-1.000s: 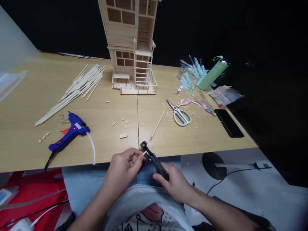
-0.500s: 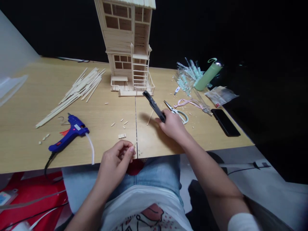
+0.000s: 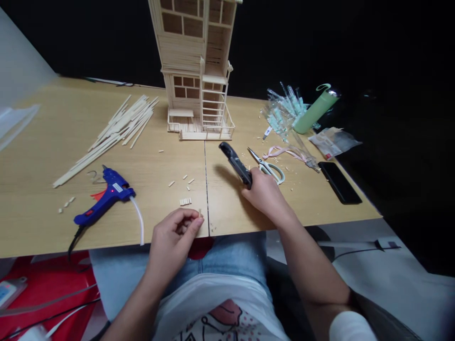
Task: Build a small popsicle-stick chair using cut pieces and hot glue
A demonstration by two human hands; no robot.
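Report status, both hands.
Left hand: short pale wooden stick pinched at fingertips. Right hand: black metal cutting tool gripped above table. White-handled scissors close by, partly behind right hand.

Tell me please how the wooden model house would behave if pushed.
The model house is probably light for its size, being built from thin sticks. Its slender ladder and railing look fragile and might snap. Standing tall above its base, it may tip if pushed high up.
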